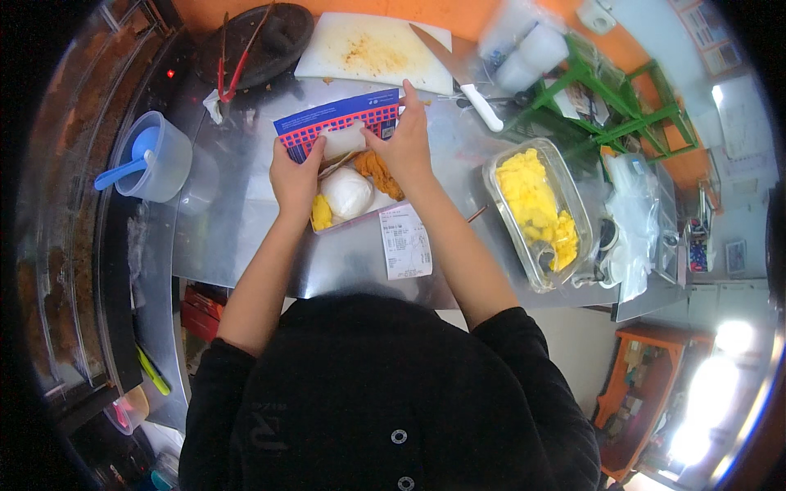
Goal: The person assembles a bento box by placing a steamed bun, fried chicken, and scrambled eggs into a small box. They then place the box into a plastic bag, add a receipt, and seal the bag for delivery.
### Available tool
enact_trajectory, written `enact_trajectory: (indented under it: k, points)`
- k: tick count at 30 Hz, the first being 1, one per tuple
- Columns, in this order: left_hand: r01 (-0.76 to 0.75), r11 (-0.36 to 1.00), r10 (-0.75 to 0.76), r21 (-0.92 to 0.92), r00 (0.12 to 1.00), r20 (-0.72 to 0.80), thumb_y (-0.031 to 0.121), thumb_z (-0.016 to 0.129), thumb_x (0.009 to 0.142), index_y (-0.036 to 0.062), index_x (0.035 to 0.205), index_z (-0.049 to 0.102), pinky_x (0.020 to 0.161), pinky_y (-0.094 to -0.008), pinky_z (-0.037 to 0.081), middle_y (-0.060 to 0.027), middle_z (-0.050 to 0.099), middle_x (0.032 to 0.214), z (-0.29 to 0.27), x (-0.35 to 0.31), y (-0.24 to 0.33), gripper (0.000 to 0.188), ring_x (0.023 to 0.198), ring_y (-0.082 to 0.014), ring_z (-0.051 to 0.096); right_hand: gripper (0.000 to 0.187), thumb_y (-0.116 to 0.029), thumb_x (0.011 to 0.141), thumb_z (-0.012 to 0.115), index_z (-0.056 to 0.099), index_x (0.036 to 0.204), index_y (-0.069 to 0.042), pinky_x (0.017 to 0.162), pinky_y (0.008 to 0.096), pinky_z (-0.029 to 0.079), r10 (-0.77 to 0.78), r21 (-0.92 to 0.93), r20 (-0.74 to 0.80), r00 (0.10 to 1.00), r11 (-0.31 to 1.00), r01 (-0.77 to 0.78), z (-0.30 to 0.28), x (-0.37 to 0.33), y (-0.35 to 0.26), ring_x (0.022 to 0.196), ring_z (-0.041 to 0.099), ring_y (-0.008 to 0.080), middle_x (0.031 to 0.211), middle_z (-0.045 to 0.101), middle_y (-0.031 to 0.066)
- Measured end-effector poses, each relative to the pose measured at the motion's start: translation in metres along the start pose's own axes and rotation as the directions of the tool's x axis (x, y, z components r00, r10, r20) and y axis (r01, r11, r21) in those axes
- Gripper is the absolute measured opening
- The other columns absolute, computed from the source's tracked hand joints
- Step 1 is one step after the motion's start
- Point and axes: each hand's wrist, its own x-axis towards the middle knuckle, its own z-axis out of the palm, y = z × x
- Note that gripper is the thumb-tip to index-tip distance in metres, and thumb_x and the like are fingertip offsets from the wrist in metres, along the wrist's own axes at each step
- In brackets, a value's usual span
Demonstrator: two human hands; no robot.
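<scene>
A cardboard meal box [352,219] sits on the steel counter before me, its blue lid [336,112] with a red grid raised at the far side. My left hand [296,176] grips the lid's left end, and my right hand [403,151] holds its right end with the index finger stretched up along the edge. Between my thumbs shows a small white piece [344,141], whose kind I cannot make out. Inside the box lie a white rounded mound, perhaps wrapped rice [347,193], brown fried food [378,175] and yellow egg [321,213]. A printed receipt [405,241] overlaps the box's near right corner.
On the right stands a clear tray [491,176] of yellow egg, beside plastic bags [634,221]. Behind are a cutting board [327,57], a white-handled knife [483,106], red-handled tongs [237,69] on a dark stone bowl, and a green rack [610,102]. A plastic tub [176,164] stands left.
</scene>
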Motion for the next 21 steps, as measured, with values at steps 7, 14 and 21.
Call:
enact_trajectory:
  k: [7, 14, 21]
  points:
    - [0.01, 0.998, -0.012, 0.064, 0.999, 0.033, 0.026, 0.077, 0.074, 0.0019, 0.103, 0.057, 0.074, -0.0334, 0.051, -0.0119, 0.069, 0.09, -0.004, 0.003, 0.004, 0.042, 0.081, -0.0215, 0.068, 0.096, -0.003, 0.068, 0.072, 0.017, 0.146, -0.007, 0.08, 0.0362, 0.051, 0.305, 0.32, 0.21, 0.929, 0.876, -0.36, 0.002, -0.004, -0.008, 0.095, 0.06, 0.0315, 0.122, 0.049, 0.0202]
    - [-0.044, 0.98, 0.065, -0.193, 0.992, 0.107, 0.008, 0.066, 0.072, -0.0006, 0.136, 0.04, 0.091, -0.0324, 0.047, -0.0132, 0.058, 0.121, -0.021, -0.009, 0.001, 0.069, 0.107, -0.0211, 0.059, 0.091, 0.016, 0.068, 0.042, 0.014, 0.149, -0.015, 0.079, 0.0248, 0.045, 0.426, 0.75, 0.25, 0.869, 0.482, -0.453, -0.027, -0.012, 0.01, 0.104, 0.056, 0.0162, 0.117, 0.053, 0.0122]
    - [-0.011, 0.945, 0.15, -0.327, 0.903, 0.403, -0.001, 0.05, 0.076, 0.0027, 0.145, 0.031, 0.111, -0.034, 0.027, -0.0145, 0.047, 0.136, -0.058, 0.02, 0.009, 0.072, 0.13, -0.0218, 0.042, 0.088, 0.01, 0.07, 0.052, 0.022, 0.149, -0.014, 0.089, 0.0289, 0.044, 0.278, 0.483, 0.514, 0.811, 0.688, -0.542, -0.049, 0.009, 0.014, 0.112, 0.053, 0.0199, 0.123, 0.054, 0.0097]
